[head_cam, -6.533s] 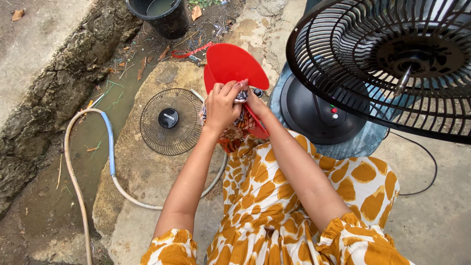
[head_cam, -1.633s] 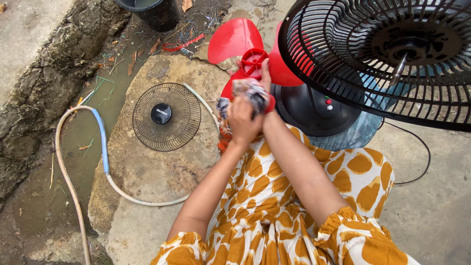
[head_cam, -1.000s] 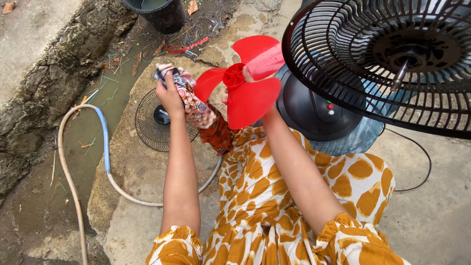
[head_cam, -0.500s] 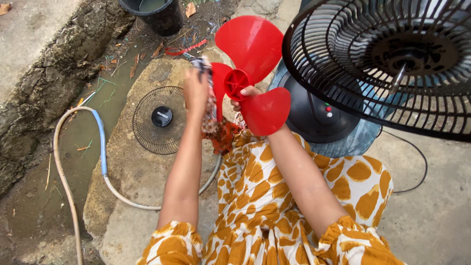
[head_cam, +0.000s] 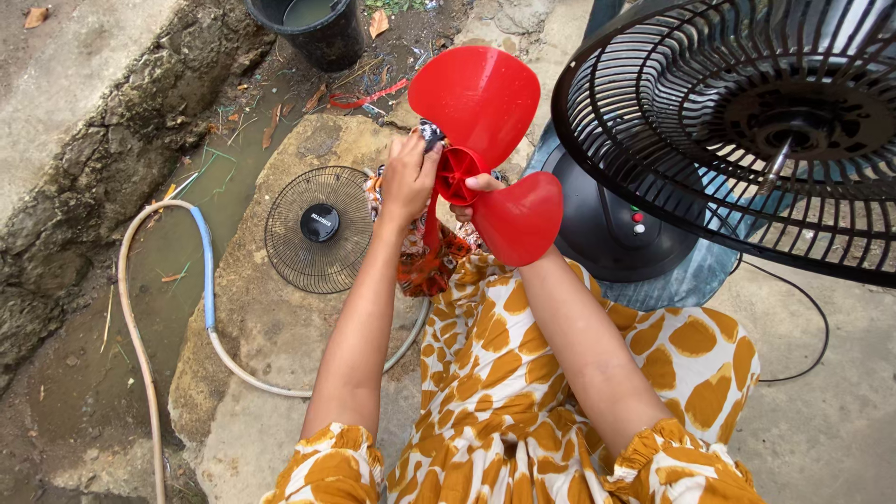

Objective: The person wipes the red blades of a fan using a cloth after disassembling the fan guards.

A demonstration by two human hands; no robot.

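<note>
**Head view: red fan blade held in both hands**

Outdoor ground of rough concrete slabs point(head_cam: 280, 327) carries the scene, with a muddy drain channel point(head_cam: 177, 243) running beyond the left hand's outer side.

1. Left hand point(head_cam: 408, 177): raised, fingers closed around a patterned cloth point(head_cam: 425, 257) and pressed against the hub of the red fan blade point(head_cam: 481, 140). The cloth hangs down from the palm toward the lap.
2. Right hand point(head_cam: 471, 191): mostly hidden behind the lower blade lobe; fingertips pinch the hub from the right. The rest of its grip cannot be made out.
3. Red fan blade: held in the air between both hands, above the knees, one lobe pointing away from the person, one lobe toward the right forearm.
4. Left of the left hand: a detached black fan grille point(head_cam: 319, 229) lies flat on the slab. A hose point(head_cam: 210, 308) curves around it, near the left forearm.
5. Right of the right hand: the black fan base point(head_cam: 611, 233) stands close by; the rear fan guard point(head_cam: 747, 121) with its bare motor shaft sits above it.
6. Beyond both hands: a black bucket point(head_cam: 313, 28) stands at the channel edge.
</note>
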